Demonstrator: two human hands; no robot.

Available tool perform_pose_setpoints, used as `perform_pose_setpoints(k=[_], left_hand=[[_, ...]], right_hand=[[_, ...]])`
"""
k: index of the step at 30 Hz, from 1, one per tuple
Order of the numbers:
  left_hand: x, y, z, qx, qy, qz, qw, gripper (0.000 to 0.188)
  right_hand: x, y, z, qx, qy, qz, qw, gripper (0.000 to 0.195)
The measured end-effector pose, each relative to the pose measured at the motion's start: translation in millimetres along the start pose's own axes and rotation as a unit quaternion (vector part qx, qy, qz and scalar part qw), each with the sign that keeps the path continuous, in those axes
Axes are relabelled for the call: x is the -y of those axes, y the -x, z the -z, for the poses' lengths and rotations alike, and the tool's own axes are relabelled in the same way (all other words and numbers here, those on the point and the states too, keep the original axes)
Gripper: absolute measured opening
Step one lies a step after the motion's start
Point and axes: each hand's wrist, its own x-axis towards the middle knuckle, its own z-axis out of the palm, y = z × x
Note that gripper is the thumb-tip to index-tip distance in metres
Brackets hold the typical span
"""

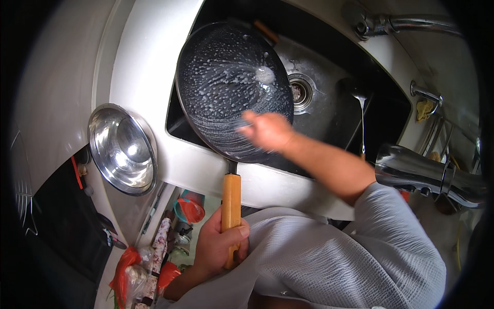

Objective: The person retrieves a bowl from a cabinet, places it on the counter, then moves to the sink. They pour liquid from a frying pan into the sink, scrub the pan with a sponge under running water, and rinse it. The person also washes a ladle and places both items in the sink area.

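My left hand [220,241] is wrapped around the wooden handle [231,201] of a dark wok [227,89]. The wok sits tilted over the sink, its inside covered with white suds and streaks. A clump of foam [264,74] lies toward its far right side. Over the near part of the wok is my right hand [268,131], blurred by motion with the fingers curled in. Whether it holds a scrubber or cloth against the wok is hidden. A short wooden grip [266,31] shows at the wok's far rim.
Right of the wok, the sink [328,127] has a metal drain [301,92] and a long-handled utensil [362,119] leaning inside. A faucet [420,25] is at the far right. On the left counter stands a steel bowl [127,150]. Bags [129,270] lie low at left.
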Motion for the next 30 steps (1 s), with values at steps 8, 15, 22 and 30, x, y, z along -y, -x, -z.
perform_pose_setpoints(k=[8,15,22,30], left_hand=[[-4.7,-2.8,0.4,0.014,-0.009,0.015,1.000,0.027],[-3.1,-2.8,-1.8,-0.011,-0.003,0.010,1.000,0.024],[-0.9,0.8,-2.8,-0.009,0.001,0.007,1.000,0.025],[1.1,-0.9,-3.6,-0.003,-0.002,0.029,1.000,0.028]], right_hand=[[45.3,-10.8,-9.8,-0.073,-0.174,-0.007,0.982,0.043],[49.6,-4.9,-13.5,-0.039,-0.321,0.069,0.944,0.047],[-89.9,-23.3,0.6,-0.157,0.186,0.077,0.967,0.028],[61.7,-9.9,-3.5,-0.027,-0.359,0.037,0.932,0.059]])
